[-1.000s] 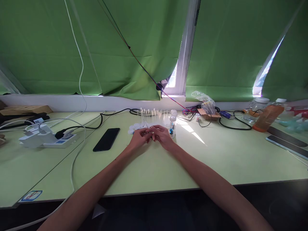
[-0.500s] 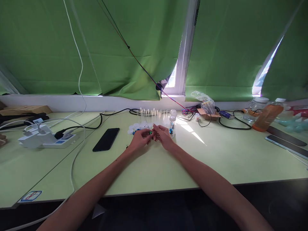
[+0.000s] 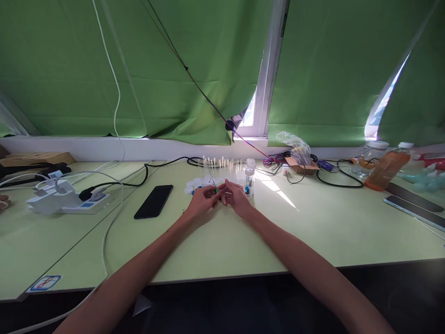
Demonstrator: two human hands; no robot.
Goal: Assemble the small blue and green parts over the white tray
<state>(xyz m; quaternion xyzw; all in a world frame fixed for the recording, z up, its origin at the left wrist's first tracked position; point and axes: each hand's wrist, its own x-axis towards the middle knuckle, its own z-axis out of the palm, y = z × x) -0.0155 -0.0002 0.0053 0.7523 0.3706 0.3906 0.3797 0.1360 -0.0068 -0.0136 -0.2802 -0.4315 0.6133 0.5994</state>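
Observation:
My left hand (image 3: 203,199) is closed in a pinch on a small green piece with a thin dark stem (image 3: 217,190) that sticks up from it. My right hand (image 3: 235,195) meets it from the right, its fingers bunched near the same piece; what lies between these fingertips is hidden. Just behind the hands stands a row of clear tubes (image 3: 224,164). White round caps (image 3: 189,188) lie beyond my left hand, with small blue bits among them. Close to my right hand is a clear capped tube (image 3: 249,178) with something blue inside.
A black phone (image 3: 153,202) lies to the left, near a white power strip (image 3: 79,202) with cables. At the back right are a small cardboard box (image 3: 301,167) with a plastic bag, a jar (image 3: 370,160), and a tilted orange bottle (image 3: 386,169).
Both hands stay almost in place. The fingers of my right hand have shifted slightly around the small green piece.

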